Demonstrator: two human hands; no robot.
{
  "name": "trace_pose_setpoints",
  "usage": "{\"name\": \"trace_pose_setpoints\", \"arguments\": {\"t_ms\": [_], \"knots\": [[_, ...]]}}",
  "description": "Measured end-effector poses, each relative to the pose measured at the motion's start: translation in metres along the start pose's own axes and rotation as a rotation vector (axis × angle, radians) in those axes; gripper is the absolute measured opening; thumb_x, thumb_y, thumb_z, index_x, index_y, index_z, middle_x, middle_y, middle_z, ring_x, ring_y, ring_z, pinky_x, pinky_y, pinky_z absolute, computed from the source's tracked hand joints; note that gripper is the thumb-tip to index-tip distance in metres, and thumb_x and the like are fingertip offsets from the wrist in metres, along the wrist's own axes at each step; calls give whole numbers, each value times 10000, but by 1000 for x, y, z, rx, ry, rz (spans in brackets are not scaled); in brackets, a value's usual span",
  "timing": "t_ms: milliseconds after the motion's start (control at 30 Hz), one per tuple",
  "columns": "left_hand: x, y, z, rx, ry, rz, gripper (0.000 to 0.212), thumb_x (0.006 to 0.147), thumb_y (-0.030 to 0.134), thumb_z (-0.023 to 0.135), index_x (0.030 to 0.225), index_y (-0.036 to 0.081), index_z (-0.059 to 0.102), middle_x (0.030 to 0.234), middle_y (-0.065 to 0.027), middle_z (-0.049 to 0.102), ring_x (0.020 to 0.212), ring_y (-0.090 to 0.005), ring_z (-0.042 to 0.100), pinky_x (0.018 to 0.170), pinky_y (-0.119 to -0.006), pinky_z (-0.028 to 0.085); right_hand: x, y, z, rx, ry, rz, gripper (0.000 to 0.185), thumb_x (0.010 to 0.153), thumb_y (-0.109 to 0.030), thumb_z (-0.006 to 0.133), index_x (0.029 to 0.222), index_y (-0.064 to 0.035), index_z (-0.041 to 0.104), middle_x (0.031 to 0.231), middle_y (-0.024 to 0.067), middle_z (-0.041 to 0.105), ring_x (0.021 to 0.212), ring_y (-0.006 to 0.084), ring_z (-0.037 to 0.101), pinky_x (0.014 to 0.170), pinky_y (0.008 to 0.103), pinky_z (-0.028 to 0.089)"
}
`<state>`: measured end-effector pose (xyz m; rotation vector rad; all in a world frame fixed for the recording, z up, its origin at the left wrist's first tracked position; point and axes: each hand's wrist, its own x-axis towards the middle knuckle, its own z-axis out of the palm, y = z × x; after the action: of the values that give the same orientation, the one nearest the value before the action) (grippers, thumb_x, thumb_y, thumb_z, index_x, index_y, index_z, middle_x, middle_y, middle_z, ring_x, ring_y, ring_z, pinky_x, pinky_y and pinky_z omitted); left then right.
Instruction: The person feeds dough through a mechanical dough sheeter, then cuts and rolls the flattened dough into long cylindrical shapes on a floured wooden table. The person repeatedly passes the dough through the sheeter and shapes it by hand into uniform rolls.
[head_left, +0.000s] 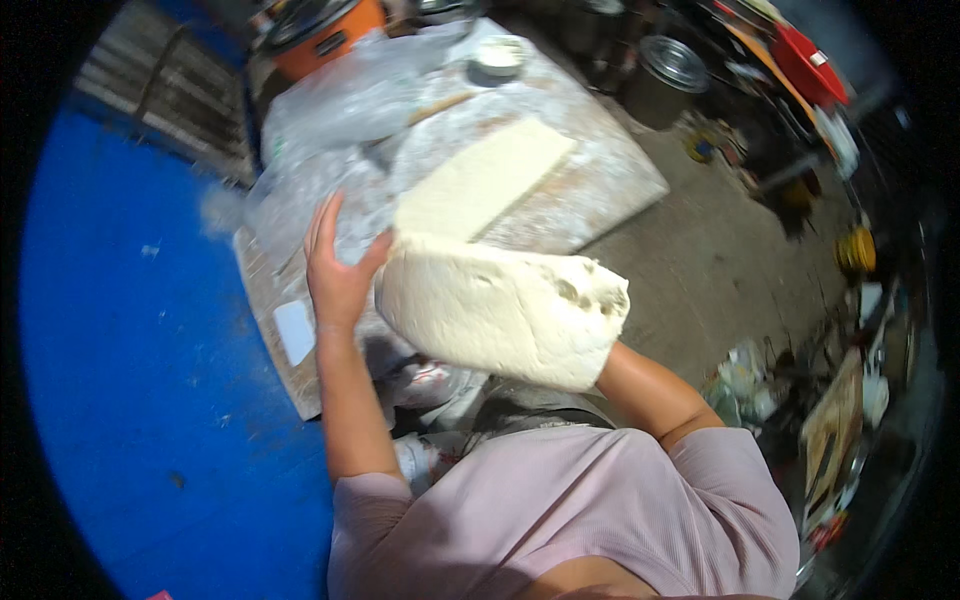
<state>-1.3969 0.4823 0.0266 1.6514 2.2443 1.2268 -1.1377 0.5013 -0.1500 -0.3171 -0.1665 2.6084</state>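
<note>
A thick slab of pale dough (495, 315) is raised in front of my body, over the near edge of the floured board (615, 180). Its right end is ragged, with holes. My right forearm (652, 386) passes beneath that end and bears the slab; the hand itself is hidden under the dough. At the slab's left end is my left hand (337, 277), fingers spread and thumb close to the dough's edge; whether it touches is unclear. Behind the slab, a long flat dough strip (487, 180) lies on the board.
Clear plastic sheeting (345, 97) covers the board's left side, beside a rolling pin (441, 109). A small bowl (499, 56) of white content stands at the back. A white scraper (294, 332) lies near left. An orange container (322, 41) and a lidded pot (667, 75) stand beyond.
</note>
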Motion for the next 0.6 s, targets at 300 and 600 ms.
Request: {"name": "trace_pose_setpoints", "arguments": {"t_ms": [300,600], "knots": [[-335,108,248,-1614,-1247,-820,1120,697,863,587,1493,94,410,1482,-131,492,1339,-338,491,1110,-551,400,-438,30,-91,-4,476,-712,578,1033,-507,388,1389,-67,503,1343,138,571,1188,276,595,1016,438,484],[-560,354,377,-843,-2291,-832,719,809,293,683,1429,23,440,1297,-187,609,1143,-353,635,986,-519,525,-780,212,-119,417,894,-1444,674,1017,-586,373,1437,-69,477,1438,142,533,1263,300,565,1066,468,446]]}}
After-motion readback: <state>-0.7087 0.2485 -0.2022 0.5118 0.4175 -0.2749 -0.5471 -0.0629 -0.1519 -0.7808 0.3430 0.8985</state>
